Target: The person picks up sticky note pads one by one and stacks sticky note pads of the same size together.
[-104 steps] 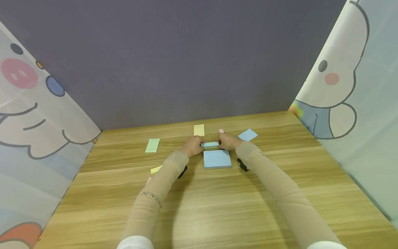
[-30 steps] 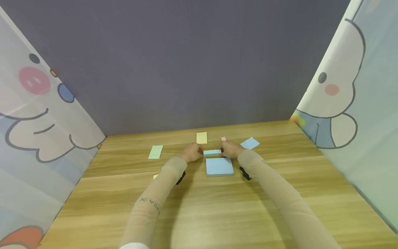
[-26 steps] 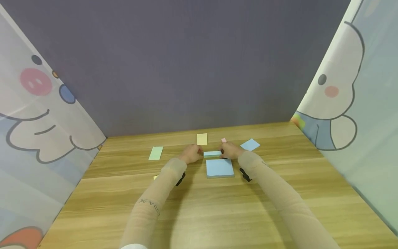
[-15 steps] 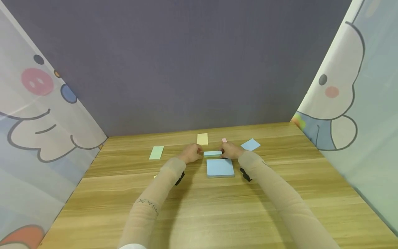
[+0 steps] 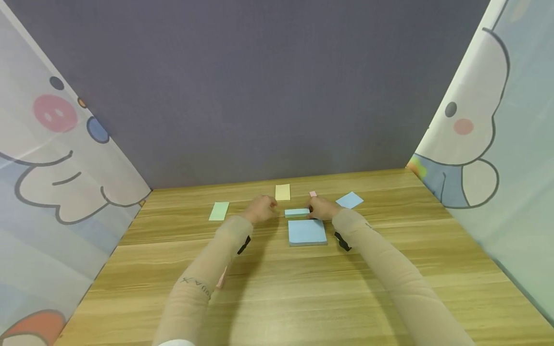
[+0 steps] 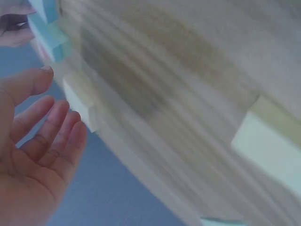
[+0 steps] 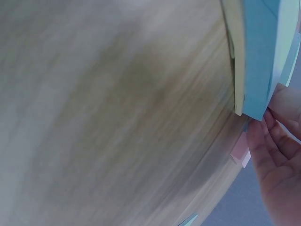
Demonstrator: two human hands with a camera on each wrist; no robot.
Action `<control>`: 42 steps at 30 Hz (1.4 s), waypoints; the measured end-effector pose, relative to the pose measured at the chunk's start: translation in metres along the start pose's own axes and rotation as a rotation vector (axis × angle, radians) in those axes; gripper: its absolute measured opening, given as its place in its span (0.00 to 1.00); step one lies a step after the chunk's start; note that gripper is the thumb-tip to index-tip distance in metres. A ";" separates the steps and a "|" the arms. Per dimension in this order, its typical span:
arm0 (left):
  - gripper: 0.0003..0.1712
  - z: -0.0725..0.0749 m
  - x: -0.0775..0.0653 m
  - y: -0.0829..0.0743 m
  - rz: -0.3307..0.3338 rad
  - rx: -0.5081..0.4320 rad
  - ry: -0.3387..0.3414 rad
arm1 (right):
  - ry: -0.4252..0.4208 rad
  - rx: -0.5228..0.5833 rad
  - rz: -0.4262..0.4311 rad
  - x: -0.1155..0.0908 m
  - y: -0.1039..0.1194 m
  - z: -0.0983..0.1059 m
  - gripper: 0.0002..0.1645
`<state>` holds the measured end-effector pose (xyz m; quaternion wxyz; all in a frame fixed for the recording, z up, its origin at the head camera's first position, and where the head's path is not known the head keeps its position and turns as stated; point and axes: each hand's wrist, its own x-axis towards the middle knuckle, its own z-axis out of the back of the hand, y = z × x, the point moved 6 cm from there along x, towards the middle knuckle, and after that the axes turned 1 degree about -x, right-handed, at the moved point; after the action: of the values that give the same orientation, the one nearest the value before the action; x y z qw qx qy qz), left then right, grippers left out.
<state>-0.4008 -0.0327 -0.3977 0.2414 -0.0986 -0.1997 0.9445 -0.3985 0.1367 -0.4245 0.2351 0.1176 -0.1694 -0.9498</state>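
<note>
Seven paper pieces show on the wooden bench (image 5: 311,300) in the head view: three blue, one green, one yellow, two pink. The narrow blue pad (image 5: 296,212) lies between the two hands, just beyond the large blue pad (image 5: 307,231); the right hand (image 5: 322,208), its grip pinching thumb against fingertips, holds the narrow pad's right end. The left hand (image 5: 260,209) is apart from that pad's other end, its grip spread and holding nothing. Farther back lie one yellow pad (image 5: 283,192), one small pink pad (image 5: 313,194) just past the right hand, and one blue square (image 5: 349,200) turned cornerwise; the green pad (image 5: 219,211) lies off to the left, and a pink strip (image 5: 221,278) is mostly hidden by the left forearm (image 5: 205,276). Only the right wrist view shows plainly a cream layer (image 7: 238,70) under the large pad's blue. The left wrist view bares the left palm and adds a thick pale block (image 6: 270,141); which piece of the head view it matches, if any, I cannot tell
</note>
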 end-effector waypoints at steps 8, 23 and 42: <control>0.22 0.019 -0.012 0.000 -0.012 0.019 0.001 | -0.007 -0.004 0.006 0.001 -0.002 -0.002 0.06; 0.23 0.029 -0.046 0.017 -0.008 0.080 0.056 | -0.006 -0.014 0.012 -0.003 0.001 -0.005 0.06; 0.26 0.033 -0.080 0.033 0.084 0.176 0.174 | -0.020 -0.033 0.023 -0.001 0.000 0.000 0.05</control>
<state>-0.3549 -0.1098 -0.3751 0.2257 -0.1670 -0.0901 0.9555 -0.3973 0.1375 -0.4245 0.2463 0.1021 -0.1575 -0.9509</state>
